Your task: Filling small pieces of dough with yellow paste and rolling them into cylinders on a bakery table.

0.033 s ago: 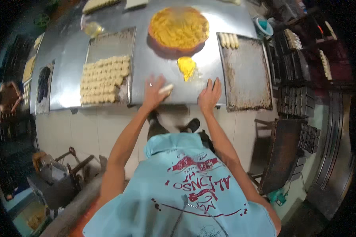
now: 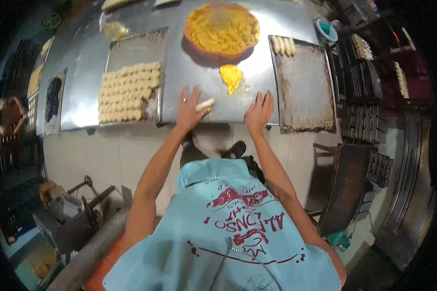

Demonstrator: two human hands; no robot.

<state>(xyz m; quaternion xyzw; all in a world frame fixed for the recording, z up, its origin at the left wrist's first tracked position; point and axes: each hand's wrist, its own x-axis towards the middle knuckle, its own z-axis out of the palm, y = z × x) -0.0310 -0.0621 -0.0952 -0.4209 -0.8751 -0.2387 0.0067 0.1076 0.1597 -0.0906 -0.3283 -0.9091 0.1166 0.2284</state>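
Note:
My left hand (image 2: pixel 188 110) lies on the metal table with its fingers spread, a ring on one of them. Against its thumb side rests a pale dough roll (image 2: pixel 205 104); a trace of yellow shows at the roll's near end. To the right, my right hand (image 2: pixel 260 114) is flat near the table's front edge, fingers stretched out and nothing in it. Beyond and between the hands sits a lump of bright yellow filling (image 2: pixel 230 77). Farther back stands a big round basin (image 2: pixel 185 35) heaped with yellow mash (image 2: pixel 222 29).
Left, a baking tray (image 2: pixel 136 48) carries rows of small dough pieces (image 2: pixel 128 92). A worn tray (image 2: pixel 306 87) at right has several dough rolls (image 2: pixel 283 46) at its far end. A clear container (image 2: pixel 114 30) stands far left, a bucket (image 2: pixel 326 31) far right. Another person (image 2: pixel 9 116) is at left.
The whole view has shifted slightly. My left hand's fingers, blurred before, now show sharply and spread. The dough roll stays beside its thumb, and my right hand keeps its place on the table.

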